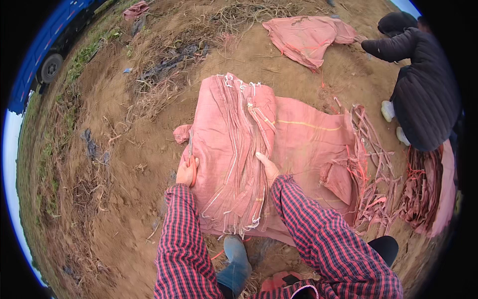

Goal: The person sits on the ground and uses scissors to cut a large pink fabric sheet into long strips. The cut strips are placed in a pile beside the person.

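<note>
A thick folded stack of pink woven sacks [218, 123] lies before me, with layered edges and white stitching and threads at both ends. At the stack's left side, my left hand [186, 172] holds red-handled scissors [193, 170], their blades pointing away from me. My right hand [267, 166] presses on the stack's right side, thumb on top; its other fingers are hidden. Under and right of the stack spreads a flat pink sack [306, 138] with a yellow stripe. Frayed edges and red strings [358, 168] run along its right end.
A person in a dark coat [425, 86] crouches at the right, one hand on another pink sack [302, 37]. More bundled sacks [422, 187] lie at the far right. A blue truck [37, 48] stands at the upper left. Dry stalks [239, 15] litter the soil.
</note>
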Demonstrator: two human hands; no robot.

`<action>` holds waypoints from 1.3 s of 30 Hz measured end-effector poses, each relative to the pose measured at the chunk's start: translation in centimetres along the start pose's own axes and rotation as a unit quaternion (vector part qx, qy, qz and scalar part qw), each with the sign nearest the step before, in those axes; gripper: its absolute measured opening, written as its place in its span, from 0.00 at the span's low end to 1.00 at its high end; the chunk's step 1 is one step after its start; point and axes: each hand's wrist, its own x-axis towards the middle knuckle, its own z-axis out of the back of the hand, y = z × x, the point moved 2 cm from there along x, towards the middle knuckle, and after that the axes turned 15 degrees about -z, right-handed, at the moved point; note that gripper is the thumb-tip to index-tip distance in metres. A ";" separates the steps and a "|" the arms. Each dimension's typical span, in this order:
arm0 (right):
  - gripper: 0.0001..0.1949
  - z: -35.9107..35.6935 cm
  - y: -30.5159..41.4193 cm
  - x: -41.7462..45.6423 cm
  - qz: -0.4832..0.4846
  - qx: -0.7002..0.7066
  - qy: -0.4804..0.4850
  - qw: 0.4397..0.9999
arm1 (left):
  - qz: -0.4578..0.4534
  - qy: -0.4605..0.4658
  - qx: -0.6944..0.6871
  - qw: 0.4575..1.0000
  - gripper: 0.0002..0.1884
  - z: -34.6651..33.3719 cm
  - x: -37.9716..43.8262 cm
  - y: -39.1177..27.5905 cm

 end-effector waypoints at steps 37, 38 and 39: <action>0.17 17.7 16.3 -25.1 0.209 -0.168 0.019 0.963 | -0.317 0.156 0.093 0.931 0.16 -18.1 -10.0 -36.6; 0.18 23.0 15.2 -23.8 0.175 -0.212 -0.075 0.958 | -0.275 0.190 0.116 0.935 0.15 -23.3 -10.3 -33.6; 0.18 28.3 13.9 -22.8 0.124 -0.257 -0.184 0.941 | -0.199 0.234 0.076 0.949 0.22 -27.9 -10.6 -30.7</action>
